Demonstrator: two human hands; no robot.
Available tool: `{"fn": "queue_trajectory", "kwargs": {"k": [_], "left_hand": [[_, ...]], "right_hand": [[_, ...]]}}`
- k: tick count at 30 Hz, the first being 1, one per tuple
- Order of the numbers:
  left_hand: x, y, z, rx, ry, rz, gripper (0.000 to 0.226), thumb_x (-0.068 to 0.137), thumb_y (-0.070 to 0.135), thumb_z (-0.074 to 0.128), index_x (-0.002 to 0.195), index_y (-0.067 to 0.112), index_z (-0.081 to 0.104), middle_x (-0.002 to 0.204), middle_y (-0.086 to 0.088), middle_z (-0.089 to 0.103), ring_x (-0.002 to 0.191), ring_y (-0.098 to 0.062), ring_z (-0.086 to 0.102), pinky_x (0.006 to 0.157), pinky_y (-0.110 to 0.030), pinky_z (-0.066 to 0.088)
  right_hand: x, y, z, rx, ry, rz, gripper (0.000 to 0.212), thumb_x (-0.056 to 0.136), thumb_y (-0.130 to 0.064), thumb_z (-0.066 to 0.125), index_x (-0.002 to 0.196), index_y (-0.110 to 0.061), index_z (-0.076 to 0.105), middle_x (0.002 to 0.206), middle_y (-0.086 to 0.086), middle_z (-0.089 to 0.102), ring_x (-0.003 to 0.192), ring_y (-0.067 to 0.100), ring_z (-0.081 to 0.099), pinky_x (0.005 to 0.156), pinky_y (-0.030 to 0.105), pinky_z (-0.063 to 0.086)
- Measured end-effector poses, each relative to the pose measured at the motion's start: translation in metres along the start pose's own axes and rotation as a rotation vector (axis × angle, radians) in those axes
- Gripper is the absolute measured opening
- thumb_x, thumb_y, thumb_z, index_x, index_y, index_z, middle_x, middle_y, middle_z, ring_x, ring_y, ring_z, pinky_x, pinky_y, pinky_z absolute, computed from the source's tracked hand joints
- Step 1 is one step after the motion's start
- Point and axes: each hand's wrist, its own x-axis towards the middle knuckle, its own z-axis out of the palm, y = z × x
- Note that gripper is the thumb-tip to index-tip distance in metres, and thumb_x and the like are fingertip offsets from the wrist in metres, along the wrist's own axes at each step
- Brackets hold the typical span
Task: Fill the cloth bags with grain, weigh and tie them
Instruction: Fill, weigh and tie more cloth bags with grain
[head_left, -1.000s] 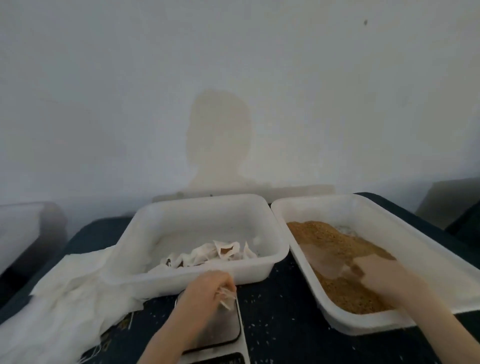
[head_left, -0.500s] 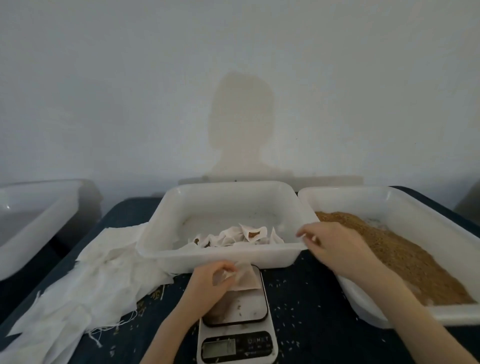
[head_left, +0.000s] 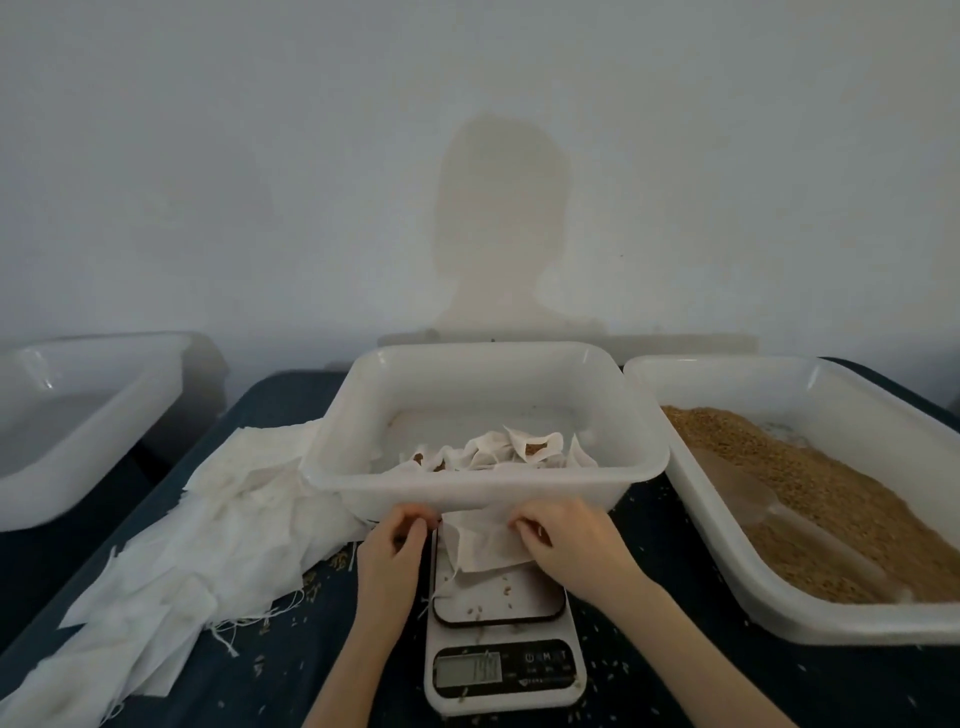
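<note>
A small white cloth bag (head_left: 485, 545) lies over the far end of the kitchen scale (head_left: 501, 654). My left hand (head_left: 397, 540) pinches its left top corner and my right hand (head_left: 566, 538) pinches its right top edge, stretching the mouth between them. Brown grain (head_left: 800, 493) fills the white tray (head_left: 727, 587) on the right. The middle white tray (head_left: 467, 491), just beyond my hands, holds several filled cloth bags (head_left: 498, 452). A few loose grains lie on the scale's plate.
A heap of flat white cloth bags (head_left: 208, 540) covers the dark table (head_left: 649, 623) on the left. Another white tray (head_left: 67, 415) stands at the far left. Stray grains dot the table around the scale. A pale wall rises close behind the trays.
My right hand left the grain tray and came over to the scale, taking the bag's right edge. My left hand kept the bag at the scale. The view swung left and down.
</note>
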Motion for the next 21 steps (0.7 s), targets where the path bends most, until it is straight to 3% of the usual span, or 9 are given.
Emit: {"fn": "queue_trajectory", "kwargs": {"k": [6,12,21], "left_hand": [[-0.002,-0.004,0.001,0.048,0.057,-0.011,0.024,0.090,0.007,0.053,0.078,0.025,0.063,0.075,0.011,0.066,0.067,-0.003,0.058,0.065,-0.022,0.044],[-0.001,-0.006,0.000,0.010,0.137,-0.072,0.025,0.090,0.007,0.054,0.076,0.024,0.063,0.072,0.006,0.066,0.066,-0.016,0.058,0.065,-0.028,0.046],[0.000,-0.007,-0.001,0.002,0.166,-0.103,0.023,0.090,0.006,0.053,0.076,0.021,0.064,0.070,0.003,0.066,0.058,0.000,0.054,0.055,-0.006,0.042]], "right_hand": [[-0.005,0.002,0.008,0.022,0.063,0.029,0.021,0.096,-0.031,0.049,0.103,-0.032,0.069,0.091,-0.017,0.068,0.076,-0.003,0.057,0.063,0.006,0.036],[-0.009,-0.002,0.005,0.038,0.125,0.034,0.018,0.095,-0.030,0.053,0.100,-0.029,0.070,0.075,-0.015,0.065,0.062,-0.001,0.054,0.054,0.006,0.036],[-0.011,-0.012,0.001,0.062,0.153,-0.002,0.016,0.094,-0.029,0.055,0.102,-0.030,0.069,0.071,-0.016,0.063,0.058,-0.001,0.053,0.055,0.008,0.040]]}}
